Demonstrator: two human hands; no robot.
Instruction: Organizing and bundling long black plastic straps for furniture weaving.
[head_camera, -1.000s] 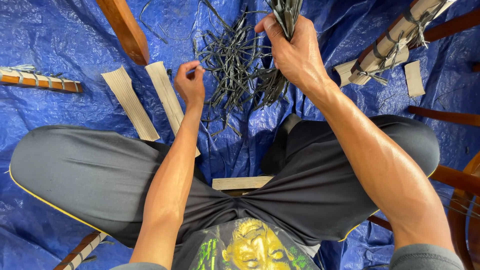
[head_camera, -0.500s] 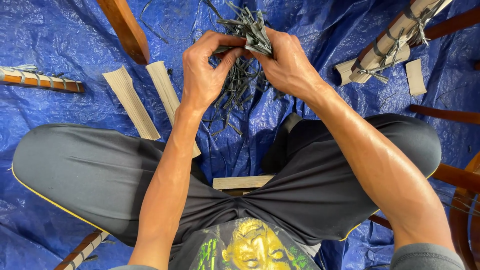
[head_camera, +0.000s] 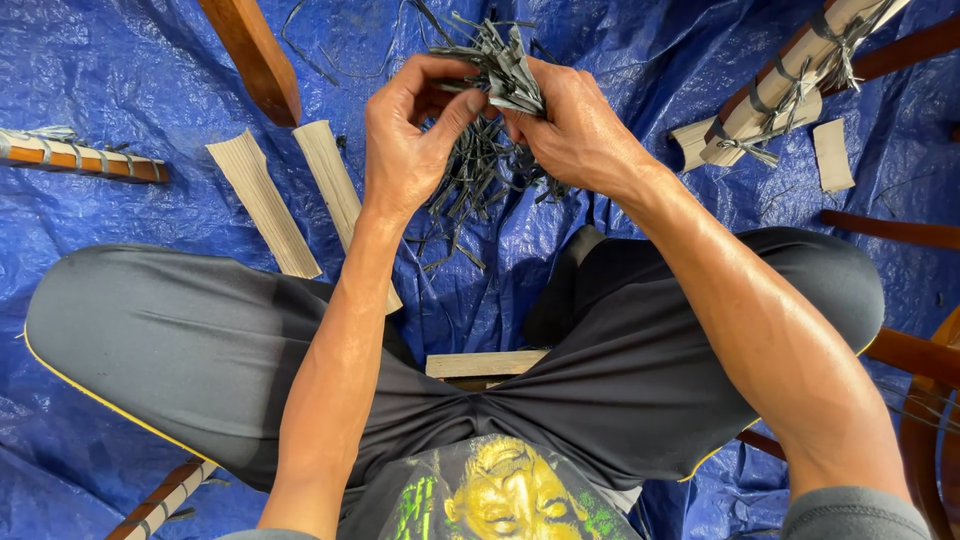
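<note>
Sitting cross-legged on a blue tarp (head_camera: 120, 60), we see everything from the one head view, so we take the bundle of dark strips (head_camera: 497, 70) as our landmark. Our left hand (head_camera: 412, 135) curls its fingers around that bundle from its left side, thumb pressed up against the strips, while our right hand (head_camera: 575, 125) clamps it from the right with the fingers folded tight. Both hands touch the bundle, which is held up above the tarp, the cut ends fanning out over the knuckles.

Just beneath the bundle a loose heap of the same dark strips (head_camera: 470, 195) lies scattered on the tarp. No box, basket or other container shows; the strips rest straight on the sheet.

Left of the bundle two pale flat slats (head_camera: 265, 205) lie side by side, slanting down toward our left knee. Farther left of the bundle lies a brown stick wrapped with pale binding (head_camera: 75, 160). Up and left of the bundle a plain brown wooden bar (head_camera: 250, 55) runs off the top edge. Right of the bundle sits a pale piece lashed to a wooden bar (head_camera: 790, 80) with dark ties, a small pale offcut (head_camera: 832, 155) just beside it. Below the bundle, between our legs in dark shorts (head_camera: 180, 350), a short pale wooden block (head_camera: 485, 363) peeks out.

The crinkled tarp fills the ground everywhere we can see.
</note>
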